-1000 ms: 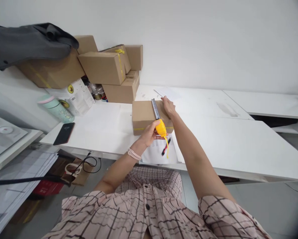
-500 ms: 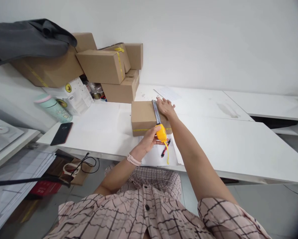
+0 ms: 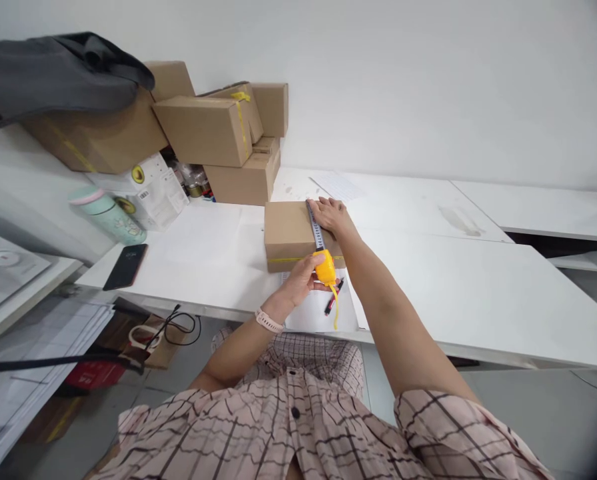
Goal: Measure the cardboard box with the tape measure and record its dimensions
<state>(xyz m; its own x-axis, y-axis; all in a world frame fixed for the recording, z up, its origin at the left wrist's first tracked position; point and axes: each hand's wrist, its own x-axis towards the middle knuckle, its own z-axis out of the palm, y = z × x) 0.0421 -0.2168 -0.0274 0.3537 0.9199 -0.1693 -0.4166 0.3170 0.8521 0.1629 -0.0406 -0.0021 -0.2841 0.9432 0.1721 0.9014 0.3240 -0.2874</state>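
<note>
A small cardboard box [image 3: 288, 233] sits on the white table [image 3: 453, 293] in front of me. My left hand [image 3: 298, 283] is closed around a yellow tape measure [image 3: 325, 269] at the box's near edge. Its metal blade [image 3: 315, 227] runs across the box top to the far edge. My right hand [image 3: 332, 215] lies flat on the box top, fingers stretched out, pressing the blade's far end down. A yellow strap hangs from the tape measure over a sheet of paper [image 3: 314, 312].
A red and black pen [image 3: 332, 300] lies on the paper. Stacked cardboard boxes [image 3: 213, 133] stand at the back left, with a grey garment [image 3: 53, 73] on top. A mint bottle [image 3: 107, 217], white packages [image 3: 153, 190] and a black phone [image 3: 125, 266] lie to the left.
My right hand has flattened onto the box top over the blade's far end. The tape measure body has shifted slightly toward me along the near edge.
</note>
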